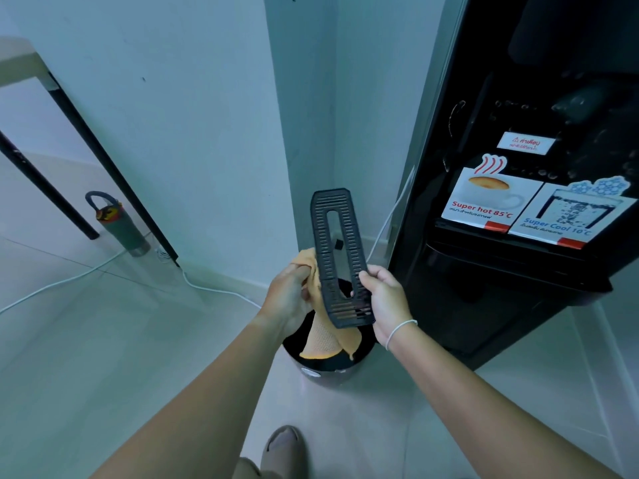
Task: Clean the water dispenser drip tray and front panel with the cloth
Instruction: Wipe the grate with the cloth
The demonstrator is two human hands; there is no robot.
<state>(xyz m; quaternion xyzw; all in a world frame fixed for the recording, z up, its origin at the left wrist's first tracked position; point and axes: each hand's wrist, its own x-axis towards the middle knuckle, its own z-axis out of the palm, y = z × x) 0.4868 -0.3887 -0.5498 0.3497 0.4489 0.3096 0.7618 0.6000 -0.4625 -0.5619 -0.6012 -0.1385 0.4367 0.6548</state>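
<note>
My right hand (382,299) grips the lower end of a black slotted drip tray grate (337,250), holding it upright in the air. My left hand (290,295) is closed on an orange cloth (328,340), which hangs down behind the grate. The black water dispenser (518,202) stands at the right. Its front panel carries hot and cool stickers and shows water spots. Below the stickers is the dark recess (484,267) for the drip tray.
A round dark bin (328,369) sits on the floor under my hands, beside the dispenser. A white cable (214,288) runs along the tiled floor. A bottle (117,223) stands near a table leg (52,191) at the left. My foot (283,447) is at the bottom.
</note>
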